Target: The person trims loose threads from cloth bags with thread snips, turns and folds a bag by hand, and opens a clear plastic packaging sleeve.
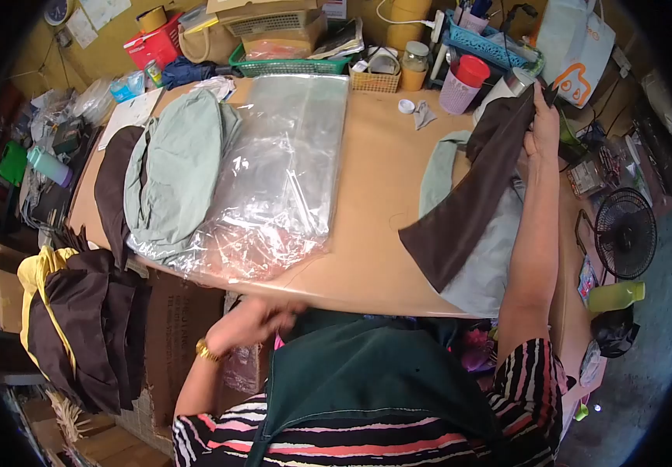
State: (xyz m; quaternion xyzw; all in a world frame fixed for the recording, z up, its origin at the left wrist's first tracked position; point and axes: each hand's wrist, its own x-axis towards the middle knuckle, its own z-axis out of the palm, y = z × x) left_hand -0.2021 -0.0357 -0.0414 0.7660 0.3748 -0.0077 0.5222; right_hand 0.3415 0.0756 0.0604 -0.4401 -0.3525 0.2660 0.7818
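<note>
A broad tan surface (382,179), smooth and faintly glossy, filled the middle of the frame. Left of center lay clear plastic sheeting (293,163), flat and straight-edged toward the top, crumpled and shiny at its lower end. At the lower left, beside the surface, a bulky bundle of dark brown fabric (83,327) sagged in folds, with a yellow strip (35,280) wrapped over it. A soft, wrinkled, pale green cloth (176,167), roughly oval, overlapped the sheeting's left side.

Toward the right, the dark brown cloth (480,194), matte and closely woven, hung in a long slanting panel that widened to an angular lower end. It lay partly over a pale grey-blue cloth (487,268) near the surface's front edge. The person's right hand (543,124), at the upper right, had its fingers clamped on the panel's narrow top; the rest of the cloth extended down and to the left of them. The left hand (262,321) was by the front edge, below the sheeting and well apart from the brown cloth; blur hid whether its fingers were apart or together. A small, round white cap (406,107) lay near the back.
</note>
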